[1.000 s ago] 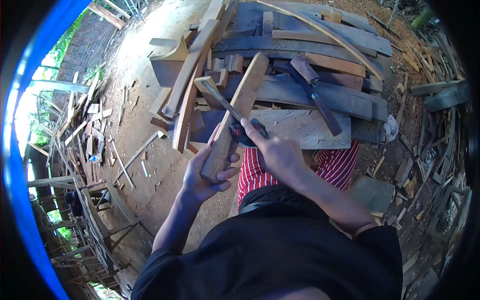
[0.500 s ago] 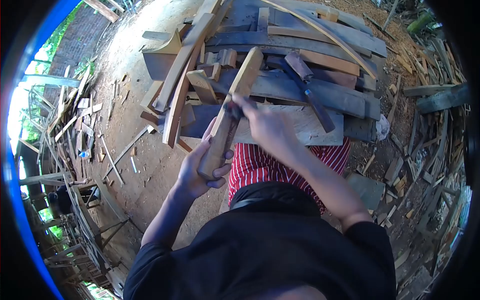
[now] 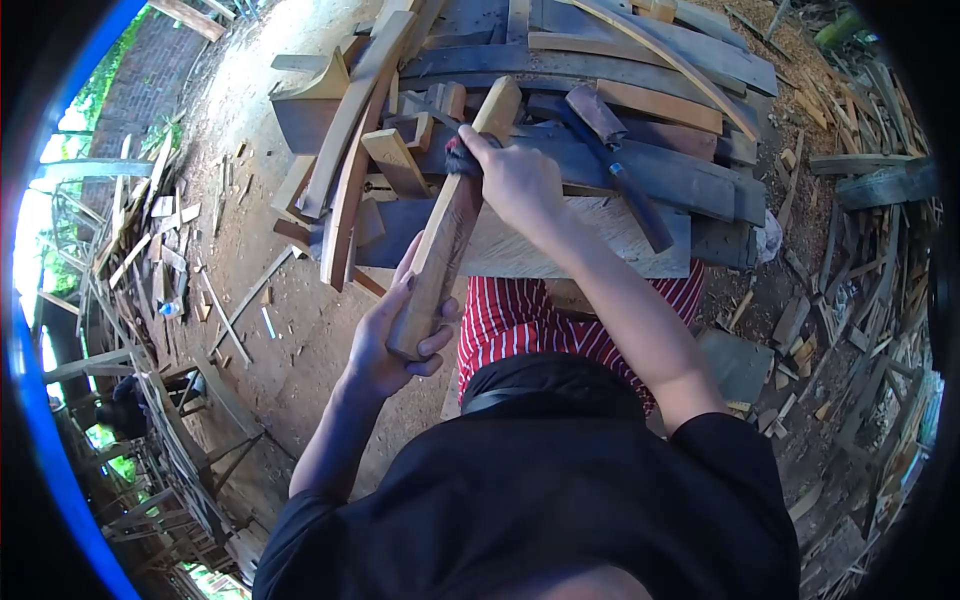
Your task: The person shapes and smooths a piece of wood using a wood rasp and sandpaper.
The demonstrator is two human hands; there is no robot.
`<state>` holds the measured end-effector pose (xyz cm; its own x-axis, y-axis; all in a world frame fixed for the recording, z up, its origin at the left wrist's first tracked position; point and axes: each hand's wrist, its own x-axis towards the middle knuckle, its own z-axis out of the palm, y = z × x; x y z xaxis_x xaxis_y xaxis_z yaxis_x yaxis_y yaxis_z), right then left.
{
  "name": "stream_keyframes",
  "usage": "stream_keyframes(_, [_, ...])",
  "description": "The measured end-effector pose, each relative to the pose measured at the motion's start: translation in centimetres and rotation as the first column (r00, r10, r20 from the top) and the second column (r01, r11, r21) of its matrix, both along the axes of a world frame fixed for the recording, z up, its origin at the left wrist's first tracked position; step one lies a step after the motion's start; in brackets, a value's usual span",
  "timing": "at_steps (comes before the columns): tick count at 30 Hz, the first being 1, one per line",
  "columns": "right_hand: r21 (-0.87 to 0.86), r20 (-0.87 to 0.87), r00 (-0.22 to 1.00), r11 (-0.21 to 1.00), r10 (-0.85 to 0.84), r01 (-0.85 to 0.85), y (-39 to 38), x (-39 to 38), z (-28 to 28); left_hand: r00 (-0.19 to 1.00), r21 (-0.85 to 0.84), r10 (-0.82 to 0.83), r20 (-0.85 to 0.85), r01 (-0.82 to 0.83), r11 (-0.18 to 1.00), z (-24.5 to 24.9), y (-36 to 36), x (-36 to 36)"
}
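Observation:
A long block of wood [image 3: 443, 240] with faceted edges slants up from my lap side, its far end over the pile of boards. My left hand [image 3: 385, 335] is wrapped around its lower end, the thumb along one side and the fingertips curling round the other. Across its upper part, my right hand [image 3: 520, 185] is closed on a small dark tool [image 3: 460, 157] pressed against the wood. A thin, flat, blade-like strip [image 3: 432, 108] extends up and left from that tool. The right fingers hide most of the tool, so its exact kind cannot be made out.
Stacked planks [image 3: 650, 185] spread in front of me, with a mallet-like block [image 3: 596, 115] and a dark tool with a blue band [image 3: 635, 205] on top. A pale board [image 3: 590, 240] lies nearest my striped trousers. Scrap wood [image 3: 160, 240] litters the ground on both sides.
My right hand and the dark tool have moved up along the wood toward its far end. The left hand keeps its hold near the lower end, shifting slightly.

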<state>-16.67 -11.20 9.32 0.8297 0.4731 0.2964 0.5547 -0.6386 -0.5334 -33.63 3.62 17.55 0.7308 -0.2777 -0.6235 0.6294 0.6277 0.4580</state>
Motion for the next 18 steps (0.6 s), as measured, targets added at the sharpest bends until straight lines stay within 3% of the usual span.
stream_keyframes(2, [-0.023, -0.002, 0.999, 0.999, -0.044, 0.044, 0.4, 0.7, -0.4, 1.000, 0.026, 0.002, 0.004, -0.002, 1.000, 0.1, 0.2, -0.2])
stream_keyframes(4, [0.022, 0.107, 0.994, 0.999, -0.026, 0.024, -0.9, -1.6, -0.3, 1.000, 0.032, 0.017, 0.018, -0.018, 0.999, 0.2, 0.3, 0.1])
stream_keyframes(6, [-0.140, -0.086, 0.993, 0.986, 0.078, -0.090, -2.9, -5.5, 2.7, 1.000, 0.021, 0.011, 0.013, -0.011, 1.000, 0.4, -0.1, 0.1])
stream_keyframes(8, [-0.171, -0.084, 0.992, 0.980, 0.092, -0.105, -3.3, -5.8, 2.2, 0.995, -0.018, 0.054, -0.078, -0.056, 0.998, 0.4, -0.4, 0.1])
stream_keyframes(10, [-0.035, -0.132, 0.991, 0.999, 0.029, -0.034, -2.2, -2.5, 1.2, 0.999, 0.015, 0.036, -0.010, -0.036, 0.999, 0.9, -0.7, 0.4])
stream_keyframes(14, [-0.074, -0.097, 0.994, 0.996, -0.053, 0.046, 0.7, 3.1, -1.1, 0.997, -0.034, 0.074, -0.027, -0.075, 0.997, 0.5, 0.2, 0.1])
stream_keyframes(17, [0.026, -0.027, 0.999, 0.999, 0.022, -0.021, -1.4, 0.2, -0.8, 0.998, -0.017, 0.060, -0.012, -0.060, 0.998, 0.7, -0.4, 0.2])
stream_keyframes(18, [-0.084, -0.232, 0.972, 0.994, 0.046, -0.067, -2.2, -2.0, 1.1, 0.997, -0.026, 0.070, -0.008, -0.070, 0.997, 0.7, -0.3, 0.4])
